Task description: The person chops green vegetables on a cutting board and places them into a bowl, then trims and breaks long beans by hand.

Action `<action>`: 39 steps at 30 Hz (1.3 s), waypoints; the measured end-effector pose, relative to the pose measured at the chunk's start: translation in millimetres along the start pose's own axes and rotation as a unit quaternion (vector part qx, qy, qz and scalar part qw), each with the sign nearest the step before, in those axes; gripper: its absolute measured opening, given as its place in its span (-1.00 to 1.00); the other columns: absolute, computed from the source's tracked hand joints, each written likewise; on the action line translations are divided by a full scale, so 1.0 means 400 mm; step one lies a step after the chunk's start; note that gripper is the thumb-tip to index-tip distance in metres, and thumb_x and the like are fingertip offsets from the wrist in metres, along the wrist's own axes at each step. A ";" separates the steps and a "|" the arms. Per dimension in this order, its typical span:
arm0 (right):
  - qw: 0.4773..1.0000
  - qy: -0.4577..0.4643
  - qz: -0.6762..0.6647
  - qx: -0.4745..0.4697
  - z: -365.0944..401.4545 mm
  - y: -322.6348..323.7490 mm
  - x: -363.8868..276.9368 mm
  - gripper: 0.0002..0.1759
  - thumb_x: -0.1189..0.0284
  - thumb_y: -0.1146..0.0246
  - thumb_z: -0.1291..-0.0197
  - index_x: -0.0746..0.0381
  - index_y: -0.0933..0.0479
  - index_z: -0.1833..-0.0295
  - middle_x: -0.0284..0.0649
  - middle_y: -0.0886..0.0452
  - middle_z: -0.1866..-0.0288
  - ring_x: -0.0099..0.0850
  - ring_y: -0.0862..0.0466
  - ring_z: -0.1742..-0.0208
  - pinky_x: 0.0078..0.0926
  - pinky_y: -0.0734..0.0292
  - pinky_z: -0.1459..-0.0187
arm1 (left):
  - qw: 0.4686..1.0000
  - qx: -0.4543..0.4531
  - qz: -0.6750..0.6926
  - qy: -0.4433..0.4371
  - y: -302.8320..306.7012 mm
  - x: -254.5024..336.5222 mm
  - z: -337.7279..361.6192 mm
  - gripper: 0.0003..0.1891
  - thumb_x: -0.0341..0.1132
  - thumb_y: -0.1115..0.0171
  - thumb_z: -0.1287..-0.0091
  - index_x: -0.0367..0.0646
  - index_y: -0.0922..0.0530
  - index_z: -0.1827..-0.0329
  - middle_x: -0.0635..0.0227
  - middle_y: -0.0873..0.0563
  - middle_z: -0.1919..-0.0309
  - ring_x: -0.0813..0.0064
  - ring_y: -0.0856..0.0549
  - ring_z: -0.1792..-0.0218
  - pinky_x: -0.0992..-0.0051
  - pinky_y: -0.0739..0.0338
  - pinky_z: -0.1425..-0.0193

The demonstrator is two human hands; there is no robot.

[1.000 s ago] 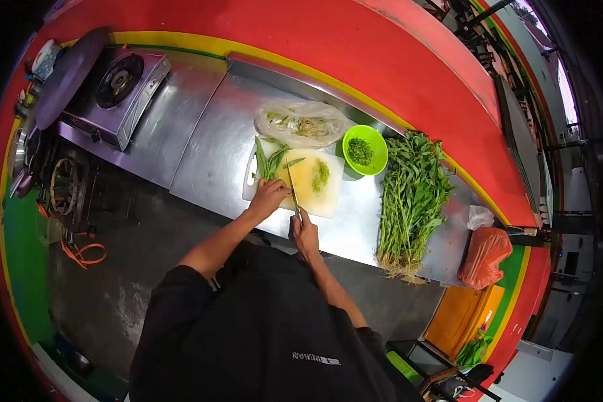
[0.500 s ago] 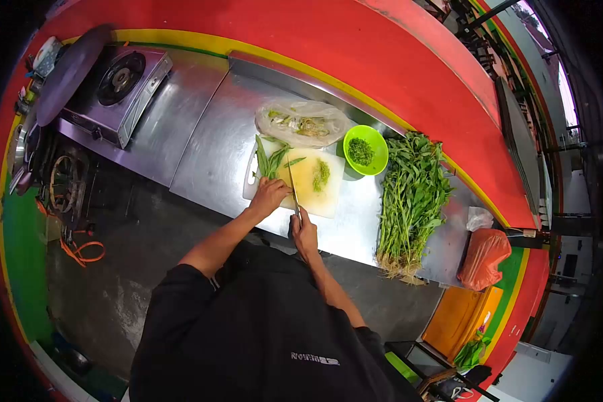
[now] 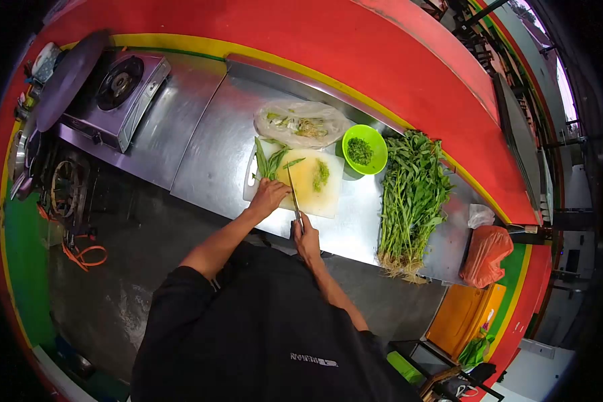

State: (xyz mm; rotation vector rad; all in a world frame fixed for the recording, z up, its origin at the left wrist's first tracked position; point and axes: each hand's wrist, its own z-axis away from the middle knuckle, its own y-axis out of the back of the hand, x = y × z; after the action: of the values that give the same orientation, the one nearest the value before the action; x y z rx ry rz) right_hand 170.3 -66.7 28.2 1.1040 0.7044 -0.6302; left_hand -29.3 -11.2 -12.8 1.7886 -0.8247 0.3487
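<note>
On a white cutting board (image 3: 328,206), my left hand (image 3: 272,195) is closed over the lower ends of some long green leaves (image 3: 269,161). My right hand (image 3: 306,238) grips the handle of a knife (image 3: 294,192), whose blade lies across the board right beside my left fingers. A small heap of chopped greens (image 3: 321,175) rests to the right of the blade. Beyond the board's right corner stands a lime-green bowl (image 3: 382,149) with finely cut greens in it. Behind the board lies a clear plastic bag (image 3: 325,137) holding trimmed roots and stems.
A big bunch of leafy greens (image 3: 414,194) with roots lies on the steel counter (image 3: 204,157) to the right. An orange plastic bag (image 3: 487,256) sits at the counter's right end. At the far left is a gas stove (image 3: 114,100). A red wall (image 3: 281,33) borders the back.
Almost nothing differs. Both hands, the knife and the greens keep nearly the same places, and the view has shifted very slightly.
</note>
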 end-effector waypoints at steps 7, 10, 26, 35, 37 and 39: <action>0.999 0.045 0.019 0.024 -0.037 -0.017 0.015 -0.58 0.31 -0.17 -0.53 0.20 -0.49 -0.39 0.06 -0.62 0.52 -0.20 -0.66 0.55 -0.22 -0.47 0.43 | 0.998 -0.043 0.022 0.039 0.007 0.003 -0.008 -0.90 -0.33 -0.31 -0.40 -0.07 -0.70 0.10 0.38 -0.78 0.18 0.36 -0.69 0.05 0.22 -0.31 -0.17; 0.998 0.047 0.009 0.032 -0.034 -0.012 0.002 -0.58 0.32 -0.18 -0.52 0.19 -0.49 -0.39 0.08 -0.61 0.54 -0.18 -0.66 0.56 -0.22 -0.48 0.44 | 0.999 -0.022 -0.005 0.023 0.013 0.013 -0.007 -0.91 -0.33 -0.32 -0.39 -0.07 -0.70 0.11 0.39 -0.75 0.19 0.36 -0.68 0.05 0.23 -0.31 -0.14; 0.998 0.044 0.019 0.031 -0.040 -0.024 0.020 -0.56 0.30 -0.17 -0.50 0.16 -0.48 -0.41 0.21 -0.65 0.45 0.09 -0.73 0.42 -0.06 -0.54 0.33 | 0.999 -0.029 -0.037 0.015 0.016 0.017 -0.005 -0.90 -0.32 -0.34 -0.38 -0.06 -0.74 0.12 0.46 -0.67 0.23 0.39 -0.63 0.08 0.26 -0.27 -0.08; 1.000 0.013 0.005 0.011 -0.025 -0.003 -0.011 -0.55 0.27 -0.18 -0.51 0.16 -0.48 -0.42 0.24 -0.64 0.45 0.14 -0.72 0.42 -0.05 -0.53 0.35 | 0.999 -0.019 -0.038 0.016 0.016 0.021 -0.014 -0.89 -0.33 -0.34 -0.36 -0.06 -0.76 0.12 0.45 -0.69 0.24 0.37 -0.63 0.09 0.24 -0.27 -0.06; 1.000 0.002 -0.001 0.002 -0.023 -0.001 -0.014 -0.55 0.29 -0.18 -0.50 0.17 -0.49 -0.41 0.25 -0.65 0.43 0.17 -0.72 0.40 -0.04 -0.55 0.33 | 0.999 -0.023 -0.038 0.017 0.014 0.018 -0.015 -0.89 -0.32 -0.34 -0.37 -0.07 -0.75 0.13 0.44 -0.69 0.23 0.37 -0.63 0.10 0.24 -0.28 -0.07; 1.000 0.012 0.004 0.010 -0.028 -0.006 -0.013 -0.55 0.30 -0.18 -0.50 0.18 -0.49 -0.41 0.26 -0.65 0.42 0.19 -0.72 0.38 -0.03 -0.56 0.31 | 0.999 -0.026 -0.039 0.016 0.016 0.017 -0.016 -0.89 -0.32 -0.34 -0.37 -0.07 -0.76 0.12 0.44 -0.69 0.23 0.37 -0.63 0.10 0.24 -0.28 -0.08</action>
State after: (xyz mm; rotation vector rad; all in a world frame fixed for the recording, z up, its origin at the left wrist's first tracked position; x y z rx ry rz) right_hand 162.9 -56.5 27.8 1.1340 0.7140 -0.6190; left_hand -27.7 -8.9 -1.9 1.7577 -0.7329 0.3007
